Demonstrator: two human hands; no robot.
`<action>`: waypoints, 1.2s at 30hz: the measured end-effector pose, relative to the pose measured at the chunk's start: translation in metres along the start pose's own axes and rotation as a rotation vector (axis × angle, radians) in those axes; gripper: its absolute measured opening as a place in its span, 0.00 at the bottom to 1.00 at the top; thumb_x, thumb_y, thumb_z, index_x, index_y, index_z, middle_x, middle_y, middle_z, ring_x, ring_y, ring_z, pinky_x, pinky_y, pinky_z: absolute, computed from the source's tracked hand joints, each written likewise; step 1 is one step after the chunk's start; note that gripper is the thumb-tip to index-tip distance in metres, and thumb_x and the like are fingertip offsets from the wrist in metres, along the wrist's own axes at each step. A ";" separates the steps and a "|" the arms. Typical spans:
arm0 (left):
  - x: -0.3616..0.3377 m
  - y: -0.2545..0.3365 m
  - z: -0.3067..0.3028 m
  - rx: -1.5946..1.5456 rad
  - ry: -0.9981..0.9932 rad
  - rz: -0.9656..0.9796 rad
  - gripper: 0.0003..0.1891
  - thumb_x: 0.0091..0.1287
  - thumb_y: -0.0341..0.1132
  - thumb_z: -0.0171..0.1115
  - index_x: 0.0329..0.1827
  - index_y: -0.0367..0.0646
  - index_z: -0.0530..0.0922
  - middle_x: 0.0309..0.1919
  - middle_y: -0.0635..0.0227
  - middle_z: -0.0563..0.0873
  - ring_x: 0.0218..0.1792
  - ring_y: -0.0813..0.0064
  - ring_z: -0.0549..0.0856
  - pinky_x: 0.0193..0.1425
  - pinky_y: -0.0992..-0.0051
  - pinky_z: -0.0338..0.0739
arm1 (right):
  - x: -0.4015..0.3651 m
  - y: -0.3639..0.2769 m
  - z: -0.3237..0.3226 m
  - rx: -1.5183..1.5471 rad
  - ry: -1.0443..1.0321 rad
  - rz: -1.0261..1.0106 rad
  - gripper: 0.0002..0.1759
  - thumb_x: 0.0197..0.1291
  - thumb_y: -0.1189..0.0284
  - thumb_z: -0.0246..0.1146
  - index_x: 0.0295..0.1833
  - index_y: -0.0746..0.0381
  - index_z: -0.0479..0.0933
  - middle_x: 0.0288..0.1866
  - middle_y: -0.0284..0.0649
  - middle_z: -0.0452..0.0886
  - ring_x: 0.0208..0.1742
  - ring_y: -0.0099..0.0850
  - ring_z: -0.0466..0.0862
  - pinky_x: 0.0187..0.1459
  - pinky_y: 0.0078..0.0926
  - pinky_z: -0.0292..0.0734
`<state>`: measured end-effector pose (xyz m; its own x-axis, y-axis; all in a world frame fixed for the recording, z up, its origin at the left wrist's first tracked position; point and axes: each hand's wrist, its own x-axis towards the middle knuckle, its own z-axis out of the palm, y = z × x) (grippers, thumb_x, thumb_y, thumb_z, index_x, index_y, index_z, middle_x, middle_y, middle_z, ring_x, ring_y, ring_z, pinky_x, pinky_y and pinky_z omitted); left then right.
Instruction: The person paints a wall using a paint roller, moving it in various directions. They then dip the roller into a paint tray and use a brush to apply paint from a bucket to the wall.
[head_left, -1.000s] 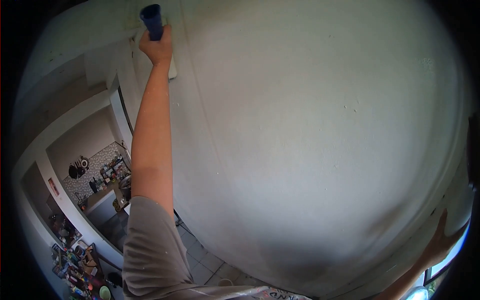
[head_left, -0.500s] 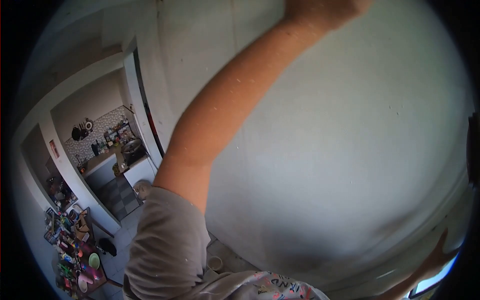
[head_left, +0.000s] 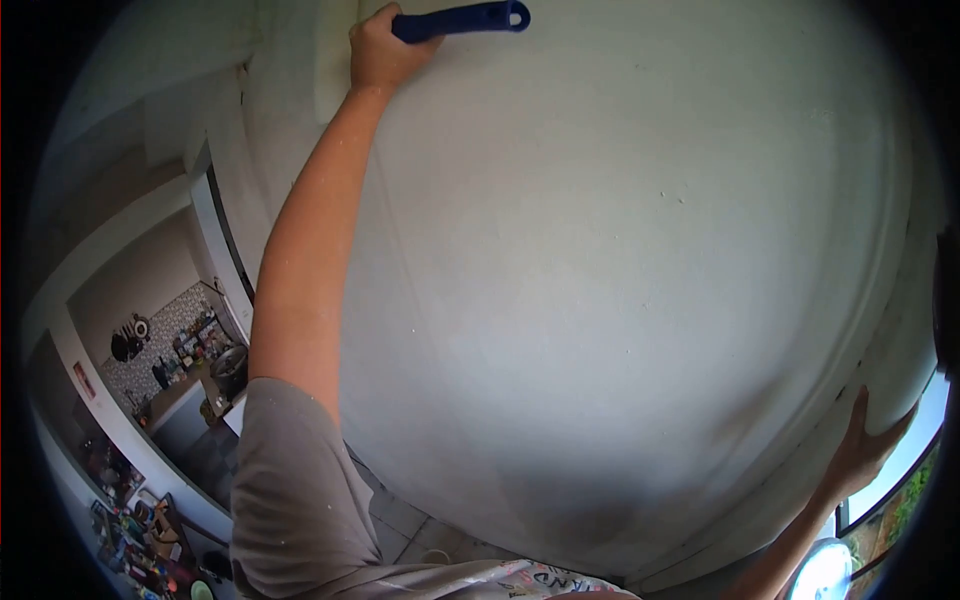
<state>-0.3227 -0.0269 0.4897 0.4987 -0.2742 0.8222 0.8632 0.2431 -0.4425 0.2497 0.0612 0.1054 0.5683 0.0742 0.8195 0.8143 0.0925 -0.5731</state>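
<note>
High up at the top of the head view, my left hand is wrapped round a dark blue tool handle. The handle lies nearly level, pointing right, with a hole in its end; the tool's working end is hidden. Behind it spreads a large pale wall. My left arm is stretched upward, with small white flecks on the skin. At the lower right, my right hand is open, thumb and fingers apart, against the wall's edge beside the window.
A round container stands on the tiled floor below. At lower left, a table is crowded with household items. Beyond a doorway is a kitchen counter with pans hanging above. A bright round object is at lower right.
My left hand has moved left and slightly down in view, bringing the blue handle into sight. The view has shifted, so the kitchen sits lower left and my right hand higher.
</note>
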 end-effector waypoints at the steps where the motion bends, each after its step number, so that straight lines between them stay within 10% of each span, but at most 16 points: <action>1: 0.001 0.006 -0.006 -0.077 -0.034 -0.018 0.17 0.41 0.37 0.78 0.21 0.40 0.75 0.15 0.64 0.78 0.19 0.72 0.78 0.28 0.74 0.75 | -0.001 -0.003 -0.002 0.004 -0.011 0.008 0.43 0.54 0.39 0.59 0.73 0.41 0.56 0.69 0.39 0.68 0.62 0.46 0.75 0.56 0.47 0.79; 4: 0.013 0.053 -0.035 -0.316 0.095 0.053 0.21 0.43 0.44 0.72 0.16 0.42 0.68 0.12 0.68 0.72 0.14 0.71 0.70 0.21 0.73 0.68 | 0.000 0.011 0.007 0.006 -0.015 -0.006 0.44 0.54 0.38 0.59 0.73 0.42 0.56 0.69 0.40 0.68 0.63 0.48 0.74 0.57 0.49 0.77; 7: 0.029 0.091 -0.057 -0.995 0.410 -0.265 0.10 0.47 0.26 0.66 0.27 0.41 0.71 0.19 0.75 0.72 0.17 0.75 0.71 0.22 0.73 0.67 | 0.000 0.014 0.008 0.011 -0.012 -0.008 0.44 0.54 0.38 0.59 0.73 0.42 0.56 0.70 0.42 0.67 0.64 0.51 0.73 0.57 0.52 0.76; 8: 0.030 0.074 -0.070 -1.183 0.041 -0.526 0.09 0.50 0.30 0.63 0.23 0.48 0.68 0.16 0.78 0.67 0.13 0.80 0.65 0.16 0.76 0.59 | 0.000 0.009 0.006 0.066 -0.014 0.008 0.44 0.54 0.37 0.58 0.74 0.42 0.55 0.70 0.43 0.66 0.64 0.52 0.72 0.58 0.55 0.74; 10: 0.047 0.054 -0.087 -2.001 0.058 -0.939 0.12 0.54 0.37 0.58 0.20 0.52 0.63 0.14 0.79 0.61 0.11 0.85 0.61 0.14 0.79 0.51 | 0.000 0.011 0.009 0.037 -0.036 0.042 0.45 0.53 0.36 0.57 0.74 0.42 0.55 0.71 0.42 0.65 0.65 0.51 0.71 0.59 0.56 0.73; 13: 0.041 0.024 -0.071 -1.425 0.224 -0.765 0.14 0.55 0.40 0.56 0.18 0.55 0.60 0.13 0.79 0.59 0.11 0.83 0.60 0.13 0.78 0.51 | -0.002 0.020 0.015 0.036 -0.030 0.029 0.46 0.53 0.35 0.57 0.74 0.42 0.55 0.71 0.42 0.65 0.65 0.52 0.71 0.59 0.57 0.72; 31: 0.039 -0.078 -0.082 -1.375 0.383 -0.855 0.18 0.52 0.47 0.58 0.16 0.54 0.58 0.11 0.76 0.63 0.10 0.79 0.60 0.12 0.78 0.51 | -0.001 0.048 0.023 -0.162 0.047 -0.168 0.39 0.61 0.42 0.54 0.74 0.46 0.57 0.71 0.45 0.64 0.64 0.52 0.73 0.56 0.52 0.76; 33: 0.042 -0.097 -0.096 -2.422 -0.030 -1.309 0.19 0.52 0.47 0.58 0.16 0.54 0.58 0.11 0.75 0.63 0.11 0.79 0.61 0.12 0.78 0.52 | -0.003 0.051 0.026 -0.233 0.050 -0.227 0.38 0.62 0.42 0.53 0.73 0.46 0.57 0.71 0.44 0.64 0.63 0.51 0.73 0.55 0.51 0.77; 34: 0.038 -0.100 -0.086 -2.417 -0.029 -1.316 0.19 0.52 0.47 0.58 0.16 0.54 0.58 0.11 0.75 0.63 0.11 0.79 0.61 0.12 0.78 0.52 | -0.005 0.049 0.031 -0.245 0.037 -0.168 0.38 0.62 0.41 0.53 0.73 0.46 0.57 0.71 0.44 0.65 0.62 0.51 0.75 0.55 0.51 0.77; 36: 0.036 -0.109 -0.070 -1.317 0.403 -0.907 0.19 0.52 0.48 0.58 0.16 0.54 0.57 0.11 0.75 0.63 0.11 0.79 0.61 0.12 0.79 0.52 | -0.005 0.038 0.027 -0.254 0.019 -0.117 0.38 0.61 0.41 0.53 0.73 0.46 0.58 0.71 0.44 0.65 0.61 0.51 0.76 0.54 0.50 0.78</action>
<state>-0.3931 -0.1285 0.5422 -0.3686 -0.1378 0.9193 0.2309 -0.9715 -0.0531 0.2739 0.0915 0.0792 0.4687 0.0586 0.8814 0.8768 -0.1528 -0.4560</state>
